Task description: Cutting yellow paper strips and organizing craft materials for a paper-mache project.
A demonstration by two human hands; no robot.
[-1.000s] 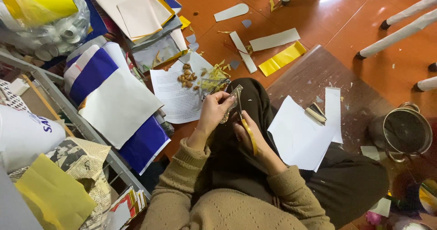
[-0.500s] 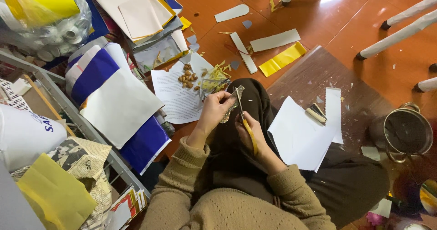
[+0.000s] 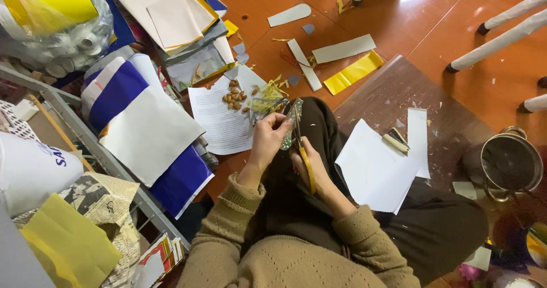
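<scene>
A: What is being cut?

B: A small glittery strip [image 3: 292,123], silvery-green, held up over the lap, above the dark trousers [image 3: 342,208]. The left hand [image 3: 268,143] pinches it from the side, fingers closed on its edge.

A: And the other hand?

B: The right hand [image 3: 310,168] grips scissors with yellow handles [image 3: 303,151]; its fingers are curled through the loops, and the blades point up along the strip. Whether the blades are apart or closed is too small to tell.

A: So which step would you call it?

B: By my reading, mid-cut: trimming the strip's outline. The next snip calls for the left hand to turn the piece a little so the blades follow the edge, with fingertips kept out of their path.

A: What lies around?

B: Just beyond the knees, a printed sheet [image 3: 219,117] on the floor with small brown bits [image 3: 233,95] and yellow shreds [image 3: 268,91] on it. A blank white sheet [image 3: 373,171] rests on the right thigh. Farther out, a yellow paper strip [image 3: 353,71] on the orange floor [image 3: 433,14], and a metal pot [image 3: 510,162] to the right.
</scene>
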